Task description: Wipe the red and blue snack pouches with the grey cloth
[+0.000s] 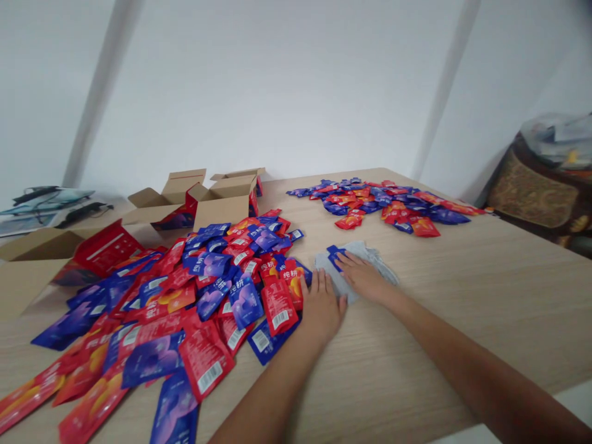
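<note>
My right hand [363,275] lies flat on a small blue pouch [333,254], its fingers stretched over it. Under that pouch is a folded grey cloth [374,254] on the wooden table. Just left of it, my left hand [322,306] rests with fingers extended at the cloth's near-left edge, beside a red pouch with orange fruit [292,275]. A large heap of red and blue pouches [245,302] spreads to the left of my left hand, several showing white barcode labels.
Open cardboard boxes [226,206] stand behind the heap, and another open box [34,271] is at the left. A second pile of pouches [379,200] lies at the table's far side. A brown chair [531,191] with bags on it stands at the right.
</note>
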A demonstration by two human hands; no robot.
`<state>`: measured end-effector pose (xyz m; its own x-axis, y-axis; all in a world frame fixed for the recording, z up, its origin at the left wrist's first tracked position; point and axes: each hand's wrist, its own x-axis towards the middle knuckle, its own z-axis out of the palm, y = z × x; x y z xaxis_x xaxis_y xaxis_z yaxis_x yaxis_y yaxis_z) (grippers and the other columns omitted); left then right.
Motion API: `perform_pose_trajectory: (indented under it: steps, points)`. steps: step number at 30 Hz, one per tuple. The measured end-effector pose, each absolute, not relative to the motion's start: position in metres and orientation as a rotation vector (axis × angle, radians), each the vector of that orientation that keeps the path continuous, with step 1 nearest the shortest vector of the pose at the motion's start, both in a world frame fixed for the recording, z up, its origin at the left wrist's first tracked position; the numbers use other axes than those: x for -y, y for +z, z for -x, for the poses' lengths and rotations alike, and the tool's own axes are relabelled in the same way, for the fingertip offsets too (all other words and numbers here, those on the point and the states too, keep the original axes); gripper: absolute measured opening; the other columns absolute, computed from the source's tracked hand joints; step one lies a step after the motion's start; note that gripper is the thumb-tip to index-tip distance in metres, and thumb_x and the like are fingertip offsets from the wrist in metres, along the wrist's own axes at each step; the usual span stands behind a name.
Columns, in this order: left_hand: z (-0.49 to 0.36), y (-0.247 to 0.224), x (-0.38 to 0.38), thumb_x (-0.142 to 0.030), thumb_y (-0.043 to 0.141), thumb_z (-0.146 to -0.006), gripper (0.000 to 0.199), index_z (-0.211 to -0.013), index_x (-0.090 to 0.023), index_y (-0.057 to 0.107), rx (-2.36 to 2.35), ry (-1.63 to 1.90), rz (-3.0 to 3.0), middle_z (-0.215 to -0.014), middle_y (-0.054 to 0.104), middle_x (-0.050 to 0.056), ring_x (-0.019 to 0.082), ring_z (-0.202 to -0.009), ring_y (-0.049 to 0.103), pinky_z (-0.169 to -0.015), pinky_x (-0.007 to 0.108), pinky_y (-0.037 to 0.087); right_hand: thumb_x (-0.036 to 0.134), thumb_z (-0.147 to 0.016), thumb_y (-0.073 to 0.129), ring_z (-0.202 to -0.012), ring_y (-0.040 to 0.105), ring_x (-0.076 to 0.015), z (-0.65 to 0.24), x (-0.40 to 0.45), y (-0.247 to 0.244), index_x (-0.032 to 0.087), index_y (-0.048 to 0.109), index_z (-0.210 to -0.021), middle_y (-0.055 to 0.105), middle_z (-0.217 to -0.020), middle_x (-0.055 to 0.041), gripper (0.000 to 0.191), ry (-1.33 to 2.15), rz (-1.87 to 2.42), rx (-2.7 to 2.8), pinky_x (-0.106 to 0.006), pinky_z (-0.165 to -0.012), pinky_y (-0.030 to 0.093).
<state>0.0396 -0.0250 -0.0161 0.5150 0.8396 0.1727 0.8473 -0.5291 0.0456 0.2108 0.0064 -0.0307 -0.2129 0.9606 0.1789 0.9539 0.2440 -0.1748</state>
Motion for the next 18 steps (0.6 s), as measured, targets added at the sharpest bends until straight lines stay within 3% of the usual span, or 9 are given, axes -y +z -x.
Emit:
perform_pose_trajectory:
  steps: [3, 6, 8, 10, 14, 18]
  points:
    - [-0.039, -0.017, 0.025, -0.05, 0.022, -0.091, 0.065, -0.138, -0.007, 0.038, 1.503, -0.265, 2.687, -0.147, 0.03, 0.015, 0.031, -0.138, 0.02, -0.11, 0.057, 0.01, 0.026, -0.092, 0.032, -0.136, 0.025, -0.025, -0.235, -0.014, -0.029, 0.016, 0.047, -0.133, 0.038, -0.145, -0.0094, 0.045, -0.064, 2.011, 2.164, -0.044, -0.106, 0.029]
    - [-0.037, -0.018, 0.025, -0.05, 0.021, -0.092, 0.065, -0.138, -0.008, 0.038, 1.495, -0.282, 2.683, -0.147, 0.03, 0.015, 0.031, -0.138, 0.021, -0.11, 0.057, 0.012, 0.037, -0.09, 0.039, -0.135, 0.029, -0.0288, -0.245, -0.015, -0.024, 0.01, 0.047, -0.132, 0.038, -0.143, -0.0156, 0.05, -0.117, 2.178, 2.052, -0.045, -0.105, 0.03]
    - [-0.037, -0.019, 0.025, -0.05, 0.022, -0.092, 0.065, -0.138, -0.008, 0.038, 1.494, -0.295, 2.689, -0.147, 0.03, 0.015, 0.031, -0.138, 0.021, -0.11, 0.057, 0.013, 0.038, -0.086, 0.046, -0.13, 0.037, -0.0292, -0.245, -0.012, -0.019, 0.006, 0.044, -0.133, 0.041, -0.14, -0.0208, 0.057, -0.119, 2.224, 1.996, -0.04, -0.103, 0.034]
    - [-0.036, -0.019, 0.025, -0.05, 0.022, -0.091, 0.065, -0.138, -0.008, 0.039, 1.497, -0.315, 2.693, -0.147, 0.031, 0.015, 0.031, -0.137, 0.021, -0.11, 0.057, 0.013, 0.028, -0.084, 0.048, -0.118, 0.051, -0.0282, -0.246, -0.008, -0.013, 0.004, 0.041, -0.135, 0.052, -0.129, -0.0239, 0.056, -0.106, 2.271, 1.927, -0.037, -0.095, 0.041]
    - [-0.036, -0.021, 0.024, -0.05, 0.024, -0.091, 0.065, -0.137, -0.008, 0.04, 1.501, -0.347, 2.701, -0.147, 0.031, 0.016, 0.032, -0.137, 0.021, -0.11, 0.058, 0.013, 0.011, -0.083, 0.04, -0.09, 0.065, -0.0276, -0.259, 0.002, 0.004, 0.007, 0.042, -0.132, 0.067, -0.102, -0.0206, 0.049, -0.131, 2.301, 1.729, -0.036, -0.077, 0.047]
    - [-0.038, -0.022, 0.024, -0.05, 0.025, -0.091, 0.065, -0.137, -0.006, 0.04, 1.5, -0.374, 2.709, -0.146, 0.031, 0.017, 0.032, -0.137, 0.022, -0.109, 0.058, 0.012, 0.02, -0.088, 0.036, -0.097, 0.062, -0.0257, -0.268, 0.003, 0.018, 0.013, 0.044, -0.129, 0.063, -0.111, -0.0165, 0.042, -0.099, 1.948, 1.443, -0.035, -0.08, 0.046]
